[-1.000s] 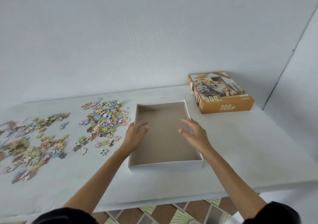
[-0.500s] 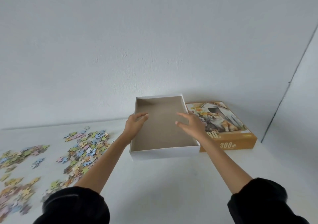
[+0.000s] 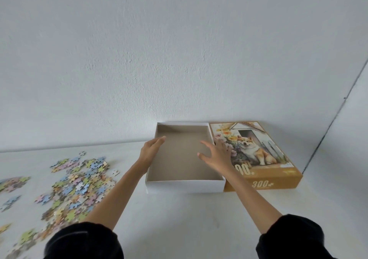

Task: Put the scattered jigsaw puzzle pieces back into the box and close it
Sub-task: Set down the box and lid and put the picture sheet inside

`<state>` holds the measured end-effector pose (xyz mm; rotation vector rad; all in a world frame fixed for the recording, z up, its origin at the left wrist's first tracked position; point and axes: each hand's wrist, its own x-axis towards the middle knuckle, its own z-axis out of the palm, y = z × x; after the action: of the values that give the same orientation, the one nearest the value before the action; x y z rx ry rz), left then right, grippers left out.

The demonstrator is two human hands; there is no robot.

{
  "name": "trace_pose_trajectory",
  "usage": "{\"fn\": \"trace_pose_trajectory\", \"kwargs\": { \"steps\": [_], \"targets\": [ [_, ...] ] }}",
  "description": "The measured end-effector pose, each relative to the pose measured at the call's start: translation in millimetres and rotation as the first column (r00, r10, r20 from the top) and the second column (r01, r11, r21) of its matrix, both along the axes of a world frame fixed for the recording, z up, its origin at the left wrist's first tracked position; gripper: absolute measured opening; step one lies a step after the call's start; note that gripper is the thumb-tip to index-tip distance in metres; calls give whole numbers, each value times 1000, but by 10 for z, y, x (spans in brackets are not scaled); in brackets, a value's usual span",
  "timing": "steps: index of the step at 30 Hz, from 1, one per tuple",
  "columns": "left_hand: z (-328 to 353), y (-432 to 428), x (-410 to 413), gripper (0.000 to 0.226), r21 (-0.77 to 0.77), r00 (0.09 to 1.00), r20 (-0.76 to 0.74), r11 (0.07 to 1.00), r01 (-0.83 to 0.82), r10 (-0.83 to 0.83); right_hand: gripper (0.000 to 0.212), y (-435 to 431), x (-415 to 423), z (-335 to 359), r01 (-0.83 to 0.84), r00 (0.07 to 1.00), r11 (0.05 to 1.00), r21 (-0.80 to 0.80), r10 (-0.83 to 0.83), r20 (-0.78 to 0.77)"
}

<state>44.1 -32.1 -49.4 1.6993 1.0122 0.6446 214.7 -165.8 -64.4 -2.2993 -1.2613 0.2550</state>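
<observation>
An empty white box tray [image 3: 185, 186] with a brown inside sits at the back of the white table, against the wall. My left hand [image 3: 150, 151] lies along its left wall, fingers straight. My right hand [image 3: 217, 153] is spread over its right wall, fingers extended. The orange lid [image 3: 264, 183] with a dog picture and "300" lies right beside the tray, touching it. Scattered pastel puzzle pieces [image 3: 77, 181] cover the table to the left.
The white wall stands directly behind the tray and lid. A second wall meets it at the corner on the right [image 3: 326, 139]. More puzzle pieces [image 3: 12, 183] lie at the far left edge. Bare white table [image 3: 189, 219] stretches in front of the tray.
Both hands have pushed the tray away from me and to the right, until it sits against the wall and beside the lid. My view has shifted right.
</observation>
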Motion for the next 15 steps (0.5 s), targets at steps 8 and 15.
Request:
{"fn": "trace_pose_trajectory", "kwargs": {
  "steps": [8,15],
  "targets": [
    [-174,3,76,33,82,996,-73,996,-47,53,49,-5,10,-21,-40,994,997,-70,46,96],
    [-203,-10,115,40,193,978,-202,981,-3,42,47,-92,193,-44,-68,968,995,-70,82,239]
  ]
}}
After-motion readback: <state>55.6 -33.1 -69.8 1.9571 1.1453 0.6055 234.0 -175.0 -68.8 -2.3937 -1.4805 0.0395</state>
